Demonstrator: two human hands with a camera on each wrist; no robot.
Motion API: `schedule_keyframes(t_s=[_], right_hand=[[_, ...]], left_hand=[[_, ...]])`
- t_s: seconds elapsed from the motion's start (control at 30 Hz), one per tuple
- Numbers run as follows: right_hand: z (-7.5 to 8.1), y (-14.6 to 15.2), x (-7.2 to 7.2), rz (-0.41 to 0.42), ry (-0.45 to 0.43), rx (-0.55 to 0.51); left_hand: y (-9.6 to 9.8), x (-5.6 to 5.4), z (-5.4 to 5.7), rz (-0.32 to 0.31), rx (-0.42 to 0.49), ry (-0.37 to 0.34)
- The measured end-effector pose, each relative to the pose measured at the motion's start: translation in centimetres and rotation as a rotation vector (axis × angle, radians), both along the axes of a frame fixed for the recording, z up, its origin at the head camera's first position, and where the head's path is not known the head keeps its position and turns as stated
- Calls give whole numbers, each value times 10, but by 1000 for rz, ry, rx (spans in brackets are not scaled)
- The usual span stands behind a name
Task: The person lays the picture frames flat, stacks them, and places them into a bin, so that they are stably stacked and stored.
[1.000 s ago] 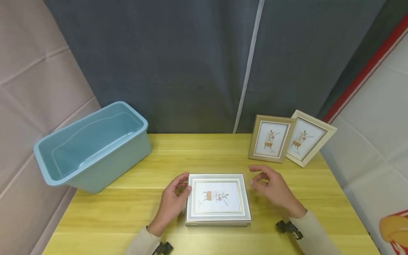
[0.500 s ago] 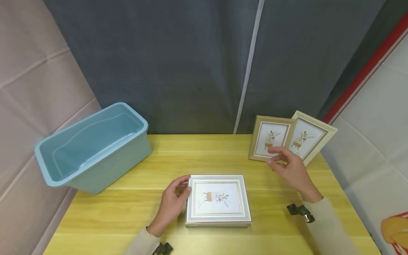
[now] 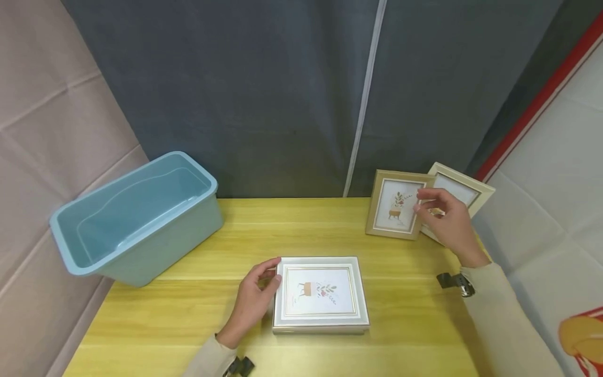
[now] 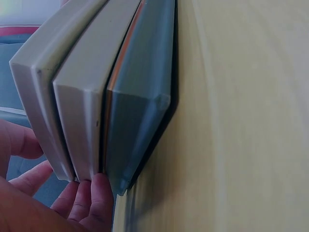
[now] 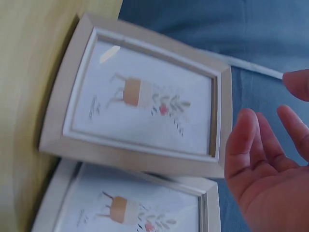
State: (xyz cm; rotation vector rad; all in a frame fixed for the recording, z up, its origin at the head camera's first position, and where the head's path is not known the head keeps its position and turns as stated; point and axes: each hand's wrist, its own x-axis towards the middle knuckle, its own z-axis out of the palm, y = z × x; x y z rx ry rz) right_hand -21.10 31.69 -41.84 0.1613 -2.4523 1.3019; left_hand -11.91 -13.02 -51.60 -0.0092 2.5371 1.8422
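Right hand (image 3: 449, 220) is at the two standing frames on the table (image 3: 292, 225), thumb and fingers spread, gripping nothing; left hand (image 3: 254, 301) has fingers extended against the near-left edge of the frame stack (image 4: 79, 106), white frame (image 3: 322, 290) on top. Step looks like a pickup of the tan frame (image 3: 397, 205). I'd take it first: it overlaps the cream frame (image 3: 454, 183), so pulling cream could drag it over. Pinch the side borders, keep fingertips off the clear front, lift up and toward the body before swinging over the stack. Left hand should only steady the layers; a hard push may skew them. Hidden: the hand and tan frame cover part of the cream one; backs of both don't show, so can't tell what props them up. Contact between right fingers and tan border: can't tell, they line up in the right wrist view. Stack shows what look like three layers in the left wrist view, bottom one dark, its face unseen. Print lettering too small to read.
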Motion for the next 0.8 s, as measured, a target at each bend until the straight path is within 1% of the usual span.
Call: schedule_keyframes(t_s=[0.17,0.3,0.4,0.57,0.67,0.8], right_hand=[[-3,12,-14,-50,62,5],[-5,21,-24,-114,81,42],[-4,27,-30,-143,67,60],[-3,33,-35,-157,38,88],[-4,37,-39,-147,-9,115],[-5,40,-45,-112,-91,147]], left_hand=[[0,1,0,-7,-10,-2],[0,1,0,-12,-14,-2],[0,1,-1,-12,-12,0],[0,0,-1,-13,-14,1],[0,0,-1,-8,-20,1],[0,0,-1,0,-23,2]])
